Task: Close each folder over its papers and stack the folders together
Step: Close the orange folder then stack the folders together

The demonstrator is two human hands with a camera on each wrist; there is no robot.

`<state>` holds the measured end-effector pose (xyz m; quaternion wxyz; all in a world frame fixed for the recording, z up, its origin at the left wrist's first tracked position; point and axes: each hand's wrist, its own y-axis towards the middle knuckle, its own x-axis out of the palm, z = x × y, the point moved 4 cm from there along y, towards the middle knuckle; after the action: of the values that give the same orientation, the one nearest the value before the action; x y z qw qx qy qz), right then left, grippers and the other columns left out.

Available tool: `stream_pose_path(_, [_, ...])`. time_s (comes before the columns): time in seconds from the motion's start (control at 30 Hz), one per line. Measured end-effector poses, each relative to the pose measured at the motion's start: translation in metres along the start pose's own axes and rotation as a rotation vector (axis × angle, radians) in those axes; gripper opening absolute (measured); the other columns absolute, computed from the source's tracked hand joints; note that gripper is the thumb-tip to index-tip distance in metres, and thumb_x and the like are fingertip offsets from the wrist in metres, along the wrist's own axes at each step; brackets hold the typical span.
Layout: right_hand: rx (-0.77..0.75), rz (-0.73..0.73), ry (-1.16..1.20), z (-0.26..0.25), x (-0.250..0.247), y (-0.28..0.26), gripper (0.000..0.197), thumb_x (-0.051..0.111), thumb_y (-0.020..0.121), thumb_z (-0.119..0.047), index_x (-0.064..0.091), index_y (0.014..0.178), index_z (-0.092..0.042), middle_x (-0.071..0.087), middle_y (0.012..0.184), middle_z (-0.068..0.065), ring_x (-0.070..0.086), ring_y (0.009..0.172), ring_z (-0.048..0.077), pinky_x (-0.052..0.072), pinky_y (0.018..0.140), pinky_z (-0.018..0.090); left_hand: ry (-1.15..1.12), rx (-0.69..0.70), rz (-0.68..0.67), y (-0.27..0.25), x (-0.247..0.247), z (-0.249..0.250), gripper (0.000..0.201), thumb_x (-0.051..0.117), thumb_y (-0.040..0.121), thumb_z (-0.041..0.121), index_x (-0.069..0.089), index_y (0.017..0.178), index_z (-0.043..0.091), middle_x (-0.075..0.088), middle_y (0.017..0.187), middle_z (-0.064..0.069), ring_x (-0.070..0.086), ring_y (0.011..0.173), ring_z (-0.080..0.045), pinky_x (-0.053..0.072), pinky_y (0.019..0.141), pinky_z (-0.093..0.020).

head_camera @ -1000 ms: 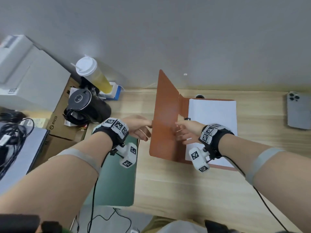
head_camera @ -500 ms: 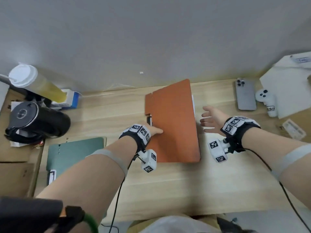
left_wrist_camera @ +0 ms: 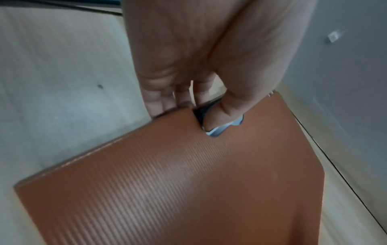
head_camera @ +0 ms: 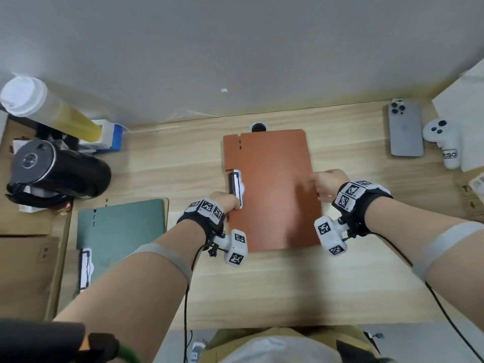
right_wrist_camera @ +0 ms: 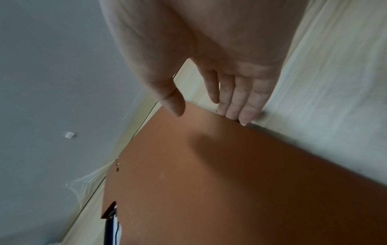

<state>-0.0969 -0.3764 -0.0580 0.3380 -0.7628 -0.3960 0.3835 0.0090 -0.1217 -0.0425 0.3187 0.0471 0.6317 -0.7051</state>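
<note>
The orange folder lies shut and flat in the middle of the wooden desk, its papers hidden under the cover. My left hand grips its left edge at the white clip. In the left wrist view the thumb presses on the clip while the fingers curl under the folder. My right hand is at the right edge. In the right wrist view its straight fingers touch the edge of the folder, and the thumb is just above the cover. A green folder lies shut to the left.
A phone and a white controller lie at the back right beside a white sheet. A black jug and a lidded cup of yellow drink stand at the left over cardboard boxes. A cable hole sits behind the orange folder.
The orange cover has swung down from upright and now lies flat over the papers. My left hand went to the clip edge, and my right hand came onto the right edge.
</note>
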Motion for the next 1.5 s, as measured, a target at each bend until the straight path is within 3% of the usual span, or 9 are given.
stream_pose_path(0.2, [-0.035,-0.058,-0.200,-0.012,0.047,-0.014,0.018,0.067,0.075,-0.018,0.055,0.064,-0.012,0.051,0.059,0.004,0.049,0.051,0.019,0.044,0.057,0.027,-0.046,0.005,0.006,-0.006,-0.034,-0.045,0.041,0.058,0.091,0.003,0.056,0.131,-0.006,0.061,0.130,-0.023,0.059,0.121,-0.036,0.050,0.076,-0.031])
stream_pose_path(0.4, [-0.121,-0.149,-0.321,-0.028,0.144,-0.044,0.024,0.072,0.081,-0.019,0.063,0.093,0.000,0.066,0.082,0.014,0.068,0.086,0.029,0.057,0.081,0.040,-0.141,-0.101,0.177,-0.012,-0.094,-0.132,0.042,0.054,0.096,0.006,0.052,0.137,-0.004,0.057,0.137,-0.020,0.054,0.127,-0.033,0.043,0.107,-0.037])
stream_pose_path(0.53, [-0.141,-0.256,-0.347,-0.027,0.216,-0.068,0.018,0.068,0.084,-0.015,0.064,0.094,-0.001,0.065,0.084,0.011,0.067,0.078,0.023,0.056,0.066,0.034,-0.166,-0.171,0.294,-0.022,-0.125,-0.204,0.040,0.051,0.099,0.007,0.051,0.137,-0.005,0.054,0.140,-0.020,0.052,0.130,-0.032,0.042,0.104,-0.034])
stream_pose_path(0.73, [-0.185,-0.412,-0.447,-0.013,0.311,-0.097,0.017,0.063,0.087,-0.017,0.063,0.101,-0.006,0.067,0.114,0.012,0.067,0.100,0.027,0.054,0.094,0.041,-0.446,-0.268,0.445,-0.021,-0.140,-0.295,0.040,0.054,0.087,0.013,0.059,0.124,-0.001,0.062,0.104,-0.017,0.058,0.095,-0.032,0.044,0.082,-0.031])
stream_pose_path(0.97, [-0.236,-0.464,-0.596,-0.010,0.353,-0.113,0.011,0.065,0.079,-0.021,0.063,0.081,-0.010,0.047,0.056,0.002,0.042,0.047,0.017,0.031,0.045,0.026,-0.399,-0.485,0.550,-0.018,-0.152,-0.352,0.069,0.057,0.058,0.055,0.062,0.107,0.007,0.067,0.104,-0.017,0.068,0.087,-0.035,0.056,0.085,-0.044])
stream_pose_path(1.1, [-0.186,-0.450,-0.509,-0.013,0.358,-0.106,0.025,0.069,0.080,-0.021,0.060,0.101,-0.012,0.063,0.086,0.005,0.065,0.081,0.020,0.054,0.064,0.033,-0.404,-0.477,0.489,-0.022,-0.161,-0.344,0.085,0.071,0.069,0.048,0.042,0.138,0.008,0.052,0.129,-0.018,0.060,0.110,-0.037,0.048,0.096,-0.041])
stream_pose_path(1.23, [-0.143,-0.465,-0.437,-0.014,0.358,-0.106,0.025,0.066,0.086,-0.016,0.059,0.106,-0.004,0.063,0.090,0.007,0.065,0.083,0.018,0.054,0.094,0.043,-0.418,-0.395,0.399,-0.004,-0.165,-0.337,0.089,0.072,0.069,0.038,0.034,0.143,0.008,0.058,0.107,-0.012,0.059,0.092,-0.027,0.047,0.093,-0.037])
stream_pose_path(1.37, [-0.158,-0.415,-0.456,-0.019,0.347,-0.094,0.036,0.070,0.082,-0.022,0.058,0.111,-0.005,0.065,0.094,0.008,0.067,0.086,0.019,0.056,0.089,0.039,-0.414,-0.376,0.324,0.008,-0.163,-0.325,0.113,0.078,0.057,0.040,0.025,0.152,0.010,0.052,0.137,-0.016,0.056,0.117,-0.034,0.048,0.100,-0.043])
stream_pose_path(1.5, [-0.175,-0.293,-0.391,-0.033,0.311,-0.078,0.029,0.076,0.074,-0.022,0.061,0.097,-0.010,0.069,0.091,0.011,0.068,0.085,0.024,0.058,0.084,0.039,-0.441,-0.365,0.211,-0.003,-0.150,-0.290,0.072,0.081,0.070,0.040,0.048,0.126,0.008,0.055,0.091,-0.008,0.058,0.077,-0.023,0.048,0.062,-0.029])
